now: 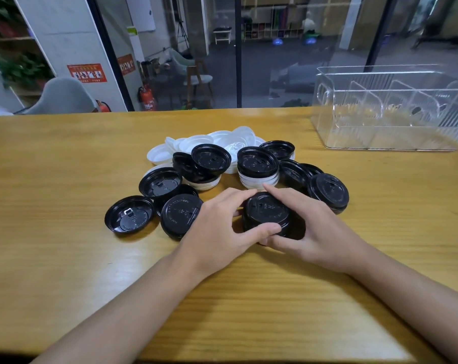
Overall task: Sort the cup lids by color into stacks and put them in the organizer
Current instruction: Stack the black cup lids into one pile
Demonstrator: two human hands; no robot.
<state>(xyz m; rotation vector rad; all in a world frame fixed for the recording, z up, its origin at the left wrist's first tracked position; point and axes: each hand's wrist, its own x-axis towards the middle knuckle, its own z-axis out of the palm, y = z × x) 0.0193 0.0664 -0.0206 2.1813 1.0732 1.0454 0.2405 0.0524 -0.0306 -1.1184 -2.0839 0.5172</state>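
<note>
Both hands close round a short stack of black lids [267, 212] in the lower middle of the frame; the left hand [220, 222] curls thumb and fingers against the stack's left edge, and the right hand [320, 232] cups its right edge and near side. The likeliest slip is misalignment; squeezed unevenly, the lids could skew or spring apart rather than nest. A sweeping wrist could also knock the loose black lid [182, 215] just beside the left hand, or topple the mixed stack [258, 166] just behind (black on top of white, not yet separated). White lids [222, 139] lie heaped at the back of the pile. The clear organizer [380, 109] stands well apart at the upper right, too blurred to tell what its compartments hold; carrying a tall stack that far risks spilling it. The tabletop [65, 158] is smooth yellow wood-grain; beyond it, a glass wall, a grey chair [62, 97] and a red fire extinguisher [147, 97] show at the upper left.
</note>
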